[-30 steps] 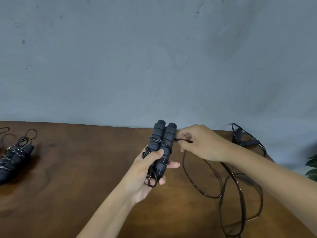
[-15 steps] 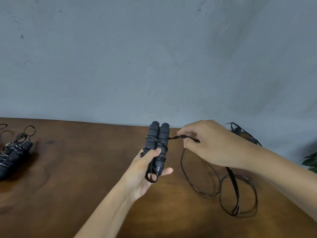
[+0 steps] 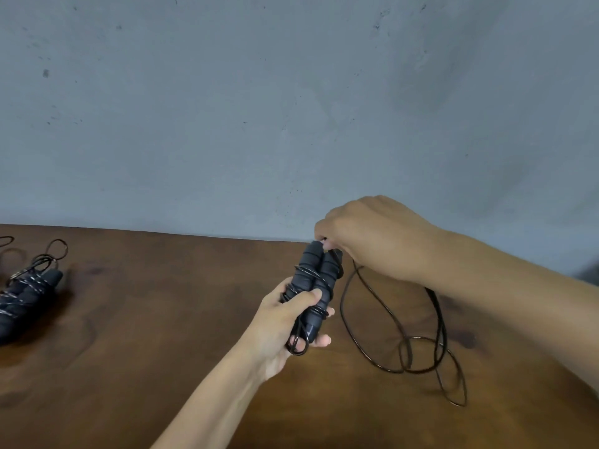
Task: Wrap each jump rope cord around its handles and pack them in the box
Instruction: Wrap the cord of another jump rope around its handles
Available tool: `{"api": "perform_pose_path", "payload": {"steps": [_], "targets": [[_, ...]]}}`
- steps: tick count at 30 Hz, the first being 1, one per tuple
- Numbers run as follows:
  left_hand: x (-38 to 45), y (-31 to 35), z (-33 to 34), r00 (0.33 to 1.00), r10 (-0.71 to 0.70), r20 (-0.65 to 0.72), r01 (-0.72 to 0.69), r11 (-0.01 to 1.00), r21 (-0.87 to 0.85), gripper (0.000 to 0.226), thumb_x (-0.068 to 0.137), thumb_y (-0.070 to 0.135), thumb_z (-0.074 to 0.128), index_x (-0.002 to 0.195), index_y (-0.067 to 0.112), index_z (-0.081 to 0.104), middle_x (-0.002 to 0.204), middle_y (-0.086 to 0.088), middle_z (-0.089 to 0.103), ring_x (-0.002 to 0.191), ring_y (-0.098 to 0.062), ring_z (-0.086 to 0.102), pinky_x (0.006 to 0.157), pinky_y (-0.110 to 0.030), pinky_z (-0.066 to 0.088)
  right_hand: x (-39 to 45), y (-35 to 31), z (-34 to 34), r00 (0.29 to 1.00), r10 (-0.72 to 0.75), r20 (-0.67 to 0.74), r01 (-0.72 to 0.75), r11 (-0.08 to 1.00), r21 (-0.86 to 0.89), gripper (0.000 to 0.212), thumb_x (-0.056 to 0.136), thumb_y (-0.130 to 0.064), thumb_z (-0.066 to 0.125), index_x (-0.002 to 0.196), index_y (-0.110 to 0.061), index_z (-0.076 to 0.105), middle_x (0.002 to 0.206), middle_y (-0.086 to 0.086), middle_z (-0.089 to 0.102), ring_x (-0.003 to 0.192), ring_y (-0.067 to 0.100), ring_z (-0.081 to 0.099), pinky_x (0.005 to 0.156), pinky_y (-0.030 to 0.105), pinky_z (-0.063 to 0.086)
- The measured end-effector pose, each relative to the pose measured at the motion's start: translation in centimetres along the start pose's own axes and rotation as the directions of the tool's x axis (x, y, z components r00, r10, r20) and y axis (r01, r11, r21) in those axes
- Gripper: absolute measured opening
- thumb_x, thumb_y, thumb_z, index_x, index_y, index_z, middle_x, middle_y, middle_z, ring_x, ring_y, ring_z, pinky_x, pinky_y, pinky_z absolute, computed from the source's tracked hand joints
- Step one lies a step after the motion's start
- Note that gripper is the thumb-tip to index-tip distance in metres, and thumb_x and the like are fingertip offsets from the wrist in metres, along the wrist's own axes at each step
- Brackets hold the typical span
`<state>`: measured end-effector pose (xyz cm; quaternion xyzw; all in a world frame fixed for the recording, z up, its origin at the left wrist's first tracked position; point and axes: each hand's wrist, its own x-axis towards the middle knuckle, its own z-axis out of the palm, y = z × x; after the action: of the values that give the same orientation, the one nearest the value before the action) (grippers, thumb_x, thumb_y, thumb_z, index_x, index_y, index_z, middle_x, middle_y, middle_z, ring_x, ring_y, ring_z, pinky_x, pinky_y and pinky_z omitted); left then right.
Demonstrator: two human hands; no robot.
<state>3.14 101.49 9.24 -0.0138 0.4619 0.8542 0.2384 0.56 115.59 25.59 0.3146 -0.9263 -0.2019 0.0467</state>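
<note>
Brown wood fills the lower half of the frame: a dark-stained table (image 3: 136, 367) with knots and grain. Nearest the camera, a bare forearm rises from the bottom centre to the left hand (image 3: 285, 322), whose fingers and thumb are curled round the lower part of a pair of dark foam handles (image 3: 312, 283) held side by side and tilted slightly to the right, lifted above the tabletop. A few turns of thin black cord circle the handles, and a small loop of it hangs below the little finger.

To the lower right, the loose cord (image 3: 405, 345) lies in slack overlapping loops on the wood and climbs up to the handles' top. The person's right forearm crosses from the right edge and covers part of those loops as well as the table's far right corner.

A little farther, the right hand (image 3: 372, 234) sits at the top end of the handles, fingertips bunched and pinching the cord there; its knuckles hide the exact grip point.

At the left edge of the frame, well apart from the hands, a wrapped jump rope (image 3: 27, 296) rests on the table, cord wound along its handles, with small loops spilling beyond it.

Farthest back, a grey scuffed wall (image 3: 259, 108) fills the upper half.
</note>
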Motion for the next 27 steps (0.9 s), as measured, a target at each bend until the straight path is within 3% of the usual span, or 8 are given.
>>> {"api": "perform_pose_path", "payload": {"steps": [3,6,9,13,15,19,24,27], "targets": [[0.2,-0.1,-0.5,0.998,-0.022,0.051,0.017,0.995,0.096,0.03,0.101,0.014,0.067,0.13,0.009,0.062,0.123,-0.036,0.066,0.07,-0.027,0.068,0.046,-0.028,0.051,1.6,0.8,-0.7,0.999,-0.054,0.003,0.054,0.997,-0.056,0.005,0.097,-0.018,0.059,0.1,-0.017,0.063,0.086,-0.015,0.061,0.085,0.019,0.059,0.057,0.029,0.028],[-0.1,0.2,-0.8,0.987,-0.065,0.149,0.025,0.968,0.25,0.03,0.101,0.017,0.066,0.131,0.015,0.062,0.109,-0.03,0.073,0.058,-0.029,0.063,0.041,-0.023,0.044,3.2,1.6,-1.1,0.998,-0.052,0.037,0.051,0.998,0.042,0.015,0.09,-0.036,0.072,0.089,-0.023,0.066,0.073,-0.013,0.055,0.078,0.016,0.057,0.058,0.028,0.034],[-1.0,1.0,-0.7,0.968,-0.072,0.239,-0.008,0.948,0.319,0.031,0.103,0.011,0.063,0.134,0.014,0.06,0.104,-0.023,0.071,0.055,-0.019,0.067,0.037,-0.02,0.041,4.5,2.2,-0.1,0.99,-0.06,0.129,0.019,0.955,0.297,0.015,0.08,-0.038,0.083,0.086,-0.026,0.075,0.078,-0.014,0.069,0.074,0.008,0.061,0.063,0.028,0.043],[-1.4,1.4,-1.8,0.961,-0.032,0.275,-0.088,0.906,0.414,0.031,0.102,0.022,0.065,0.132,0.032,0.062,0.106,-0.016,0.075,0.06,-0.029,0.061,0.042,-0.021,0.026,5.0,3.9,1.7,0.988,-0.016,0.156,-0.084,0.785,0.614,0.01,0.082,-0.028,0.085,0.088,-0.019,0.082,0.068,-0.017,0.069,0.061,-0.004,0.054,0.057,0.011,0.036],[-1.5,1.4,-2.3,0.96,-0.005,0.28,-0.108,0.916,0.386,0.032,0.102,0.023,0.067,0.132,0.033,0.062,0.107,-0.016,0.075,0.062,-0.028,0.059,0.043,-0.021,0.024,5.0,4.7,2.7,0.986,0.007,0.167,-0.12,0.727,0.676,0.014,0.085,-0.031,0.082,0.089,-0.018,0.083,0.077,-0.007,0.075,0.062,-0.001,0.055,0.058,0.013,0.038],[-1.7,1.1,-2.4,0.955,0.049,0.294,-0.126,0.96,0.25,0.036,0.096,0.027,0.067,0.131,0.027,0.062,0.106,-0.017,0.072,0.061,-0.027,0.058,0.039,-0.019,0.025,4.8,4.7,5.3,0.986,0.055,0.16,-0.154,0.68,0.717,0.015,0.094,-0.03,0.074,0.092,-0.019,0.083,0.09,-0.007,0.079,0.086,0.008,0.071,0.084,0.03,0.053],[-1.4,0.5,-2.5,0.962,0.062,0.264,-0.079,0.996,0.052,0.039,0.094,0.026,0.07,0.132,0.02,0.063,0.105,-0.017,0.067,0.061,-0.026,0.054,0.035,-0.017,0.029,3.7,4.4,8.3,0.982,0.06,0.178,-0.168,0.707,0.687,0.025,0.093,0.002,0.054,0.084,-0.012,0.073,0.085,0.006,0.075,0.078,0.017,0.067,0.081,0.043,0.057],[-1.2,0.3,-2.4,0.973,0.065,0.222,-0.066,0.998,-0.006,0.036,0.091,0.025,0.071,0.127,0.019,0.066,0.104,-0.017,0.067,0.06,-0.026,0.053,0.034,-0.017,0.029,2.6,3.8,9.0,0.984,0.075,0.16,-0.166,0.706,0.688,0.03,0.09,0.002,0.045,0.073,-0.014,0.064,0.071,-0.001,0.069,0.072,0.028,0.063,0.072,0.035,0.051]]}}
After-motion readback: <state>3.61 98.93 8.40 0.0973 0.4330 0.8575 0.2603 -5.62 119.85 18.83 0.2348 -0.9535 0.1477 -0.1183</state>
